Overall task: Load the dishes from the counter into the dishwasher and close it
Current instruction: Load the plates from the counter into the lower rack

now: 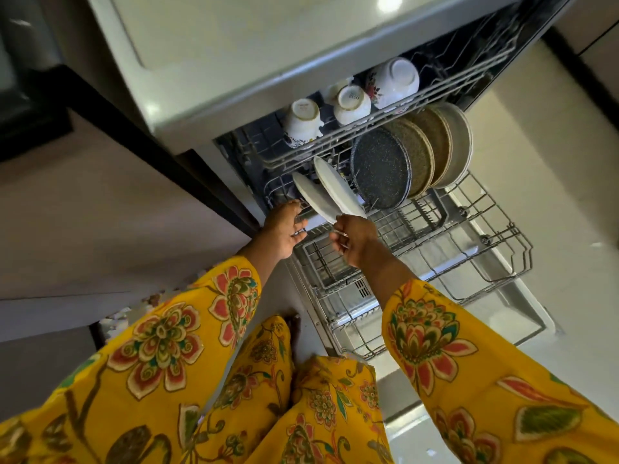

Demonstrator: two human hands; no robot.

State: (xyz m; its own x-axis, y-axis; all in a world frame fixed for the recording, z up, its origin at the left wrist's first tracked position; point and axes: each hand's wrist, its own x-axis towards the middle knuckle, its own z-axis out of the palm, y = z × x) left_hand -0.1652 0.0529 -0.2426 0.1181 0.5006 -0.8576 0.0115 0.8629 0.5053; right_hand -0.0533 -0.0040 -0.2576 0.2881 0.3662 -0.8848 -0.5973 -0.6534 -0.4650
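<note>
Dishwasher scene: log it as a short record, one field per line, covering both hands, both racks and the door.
left hand: reaches to the lower rack's edge by a white plate; grip unclear
right hand: pinches the rim of a second white plate, standing it in the rack
lower rack: pulled out; four large round plates on edge, dark to pale
upper rack: cups upside down
door: open, flat

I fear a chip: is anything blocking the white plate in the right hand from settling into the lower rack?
The right hand holds the white plate between a second white plate and the dark speckled plate. Both stand close, but nothing visible fills that slot in the lower rack.
</note>
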